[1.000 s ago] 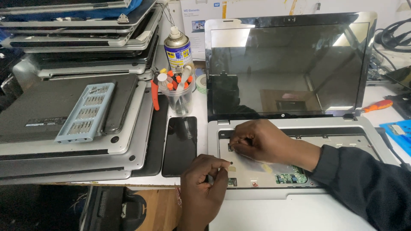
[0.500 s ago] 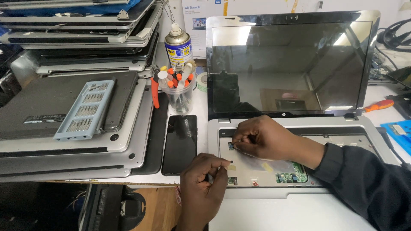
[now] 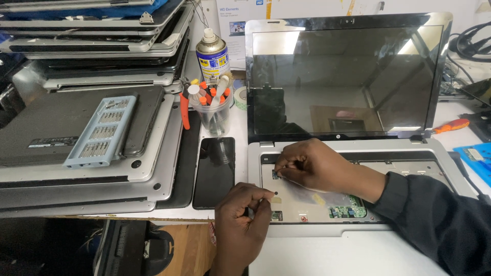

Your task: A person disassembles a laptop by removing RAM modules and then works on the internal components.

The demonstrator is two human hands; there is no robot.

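An open silver laptop with a dark screen has its keyboard removed, so the metal tray and a bit of green circuit board show. My right hand, in a dark sleeve, rests on the tray. Its fingertips are pinched together at the tray's left end beside a small dark opening, and whatever is between them is hidden. My left hand comes up from the bottom edge at the laptop's front left corner. Its fingers are closed around a slim dark tool.
A black phone lies left of the laptop. Behind it stand a clear cup of small tools and a spray can. Stacked laptops with a blue bit case fill the left. An orange screwdriver lies at right.
Both hands stay almost where they were. My right hand's fingertips shifted slightly on the tray's left end.
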